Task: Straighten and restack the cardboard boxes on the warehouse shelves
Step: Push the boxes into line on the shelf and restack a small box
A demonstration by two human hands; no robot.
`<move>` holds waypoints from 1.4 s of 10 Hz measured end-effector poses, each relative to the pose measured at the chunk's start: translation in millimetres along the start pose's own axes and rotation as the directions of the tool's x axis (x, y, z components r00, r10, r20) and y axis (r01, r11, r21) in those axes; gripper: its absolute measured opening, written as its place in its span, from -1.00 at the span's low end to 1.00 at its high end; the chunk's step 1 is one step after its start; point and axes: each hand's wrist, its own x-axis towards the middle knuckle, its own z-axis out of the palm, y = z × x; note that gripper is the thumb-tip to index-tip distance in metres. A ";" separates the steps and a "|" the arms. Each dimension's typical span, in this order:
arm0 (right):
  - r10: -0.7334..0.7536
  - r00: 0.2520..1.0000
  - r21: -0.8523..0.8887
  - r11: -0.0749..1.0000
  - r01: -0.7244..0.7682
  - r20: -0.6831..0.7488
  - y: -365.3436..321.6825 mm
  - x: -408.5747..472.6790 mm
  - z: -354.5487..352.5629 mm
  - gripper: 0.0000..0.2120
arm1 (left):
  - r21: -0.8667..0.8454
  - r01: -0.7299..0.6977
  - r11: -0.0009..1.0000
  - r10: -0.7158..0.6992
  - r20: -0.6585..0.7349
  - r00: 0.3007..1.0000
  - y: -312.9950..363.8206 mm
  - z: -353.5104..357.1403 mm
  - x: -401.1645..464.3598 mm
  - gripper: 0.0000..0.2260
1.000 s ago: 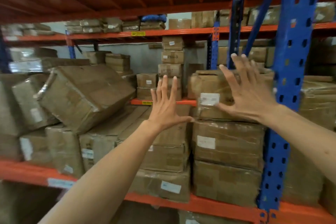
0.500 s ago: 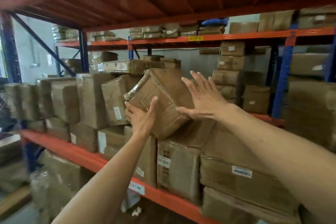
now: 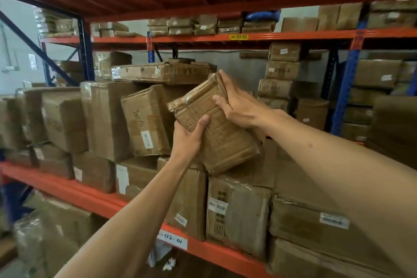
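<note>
A taped cardboard box (image 3: 216, 128) leans tilted on top of the stacked boxes of the middle shelf. My left hand (image 3: 189, 137) grips its lower left edge, thumb on the front face. My right hand (image 3: 237, 106) holds its upper right corner, fingers wrapped over the top edge. To its left another box (image 3: 146, 124) with a white label and handwriting leans askew. A long flat box (image 3: 162, 73) lies across the stack behind them. Upright boxes (image 3: 237, 212) stand under the tilted one.
The orange shelf beam (image 3: 94, 201) runs diagonally along the front, with a white label (image 3: 172, 240). Blue uprights (image 3: 347, 88) stand at right and left. More boxes fill the rear rack (image 3: 282, 70), the upper shelf and the level below.
The view swung left from the right-hand stack to the tilted box. Both hands, open before, have closed on it, and the box now stands steeper.
</note>
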 end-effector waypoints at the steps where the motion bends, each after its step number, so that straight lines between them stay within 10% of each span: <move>1: 0.094 0.995 0.028 0.995 -0.093 -0.035 16.9 -23.1 -16.6 -0.27 | 0.088 -0.041 0.995 0.036 0.053 0.998 12.3 18.9 4.8 -0.21; 4: 0.347 0.938 -0.097 0.933 -0.347 -0.020 66.5 -96.7 -87.4 -0.19 | 0.279 -0.203 0.939 0.084 0.386 0.919 39.6 78.3 -8.3 -0.29; 6: 0.167 0.975 -0.680 0.733 -0.024 0.146 20.9 -76.4 -104.8 0.18 | 0.301 -0.004 0.954 -0.023 0.089 0.996 20.0 80.4 -59.5 0.18; 7: 0.025 0.931 -0.879 0.339 0.335 0.364 -15.9 -62.3 -91.6 0.38 | 0.414 0.108 0.904 -0.133 0.032 0.991 -0.2 87.8 -90.5 0.45; 9: 0.053 0.785 -0.740 -0.302 0.601 0.617 -44.5 -25.0 -18.0 0.10 | 0.544 0.098 0.834 -0.117 0.000 0.993 -21.5 111.6 -112.7 0.57; 10: 0.109 0.961 -0.781 -0.564 0.269 0.252 -16.4 -24.7 -1.5 -0.28 | 0.548 0.104 0.830 -0.112 -0.018 0.994 -20.7 118.9 -106.9 0.55; 11: 0.094 0.939 -0.813 -0.476 0.335 0.331 -8.9 -15.7 -10.2 -0.03 | 0.569 0.092 0.817 -0.083 -0.041 0.996 -22.7 118.6 -101.1 0.50; 12: 0.053 0.741 -0.724 -0.180 0.666 0.669 0.4 -7.2 -21.3 0.32 | 0.608 0.017 0.794 -0.033 0.015 0.999 -27.0 109.3 -91.5 0.48; 14: -0.005 0.860 -0.860 -0.019 0.510 0.510 12.2 -35.4 -58.1 0.52 | 0.646 -0.330 0.688 0.160 0.309 0.938 -9.1 90.8 -51.8 0.43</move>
